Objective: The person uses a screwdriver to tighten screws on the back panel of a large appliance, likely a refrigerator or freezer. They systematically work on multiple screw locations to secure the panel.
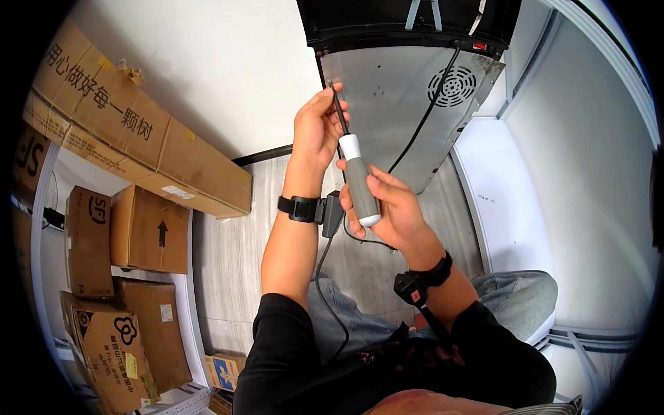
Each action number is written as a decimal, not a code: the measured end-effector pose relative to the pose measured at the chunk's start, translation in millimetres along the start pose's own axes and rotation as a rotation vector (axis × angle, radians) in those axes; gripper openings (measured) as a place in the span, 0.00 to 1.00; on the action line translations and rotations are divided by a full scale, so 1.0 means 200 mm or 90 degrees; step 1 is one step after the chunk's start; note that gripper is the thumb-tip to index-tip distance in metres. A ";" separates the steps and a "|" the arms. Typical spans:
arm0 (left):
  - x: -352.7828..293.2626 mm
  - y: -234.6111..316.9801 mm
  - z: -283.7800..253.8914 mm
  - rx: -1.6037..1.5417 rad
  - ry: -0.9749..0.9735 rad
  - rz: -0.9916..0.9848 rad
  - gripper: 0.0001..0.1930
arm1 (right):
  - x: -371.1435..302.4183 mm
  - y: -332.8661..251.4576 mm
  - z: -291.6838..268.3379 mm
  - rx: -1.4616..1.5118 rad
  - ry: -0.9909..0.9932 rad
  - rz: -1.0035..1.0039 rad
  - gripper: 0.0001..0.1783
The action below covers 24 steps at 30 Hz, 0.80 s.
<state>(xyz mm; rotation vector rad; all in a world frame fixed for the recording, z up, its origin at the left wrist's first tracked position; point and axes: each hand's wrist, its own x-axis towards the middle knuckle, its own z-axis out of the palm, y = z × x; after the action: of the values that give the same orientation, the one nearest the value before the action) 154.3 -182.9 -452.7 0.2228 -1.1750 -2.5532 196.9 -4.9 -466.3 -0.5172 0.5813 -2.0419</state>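
A screwdriver (359, 178) with a grey and white handle and a dark shaft slants up and away in front of me. Its handle rests in the fingers of my right hand (395, 207), the thumb lying along it. My left hand (318, 128) pinches near the tip of the shaft; whether a small screw sits between those fingertips I cannot tell. The tip points at the upper left edge of a grey metal panel (387, 90), the back of a black-framed appliance. Whether tip and panel touch is unclear.
A black power cord (423, 117) hangs across the panel beside a round vent grille (452, 86). Cardboard boxes (149, 228) stand on a shelf at left, below a long carton (138, 131). A white wall closes the right side. Cables run from bands on both my wrists.
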 end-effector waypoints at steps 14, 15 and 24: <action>0.01 0.00 0.01 0.056 0.033 0.013 0.13 | 0.02 0.01 0.01 0.059 -0.012 -0.008 0.30; 0.00 0.01 0.01 0.073 0.039 0.011 0.13 | 0.02 0.00 0.02 0.027 0.012 -0.002 0.28; -0.04 0.07 0.03 0.175 -0.007 -0.008 0.13 | 0.03 -0.03 0.09 -0.234 0.155 0.038 0.27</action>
<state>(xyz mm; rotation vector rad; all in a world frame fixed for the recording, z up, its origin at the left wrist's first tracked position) 162.4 -184.2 -438.4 0.2806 -1.5308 -2.3994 199.8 -11.1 -448.0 -0.4582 1.1181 -1.9621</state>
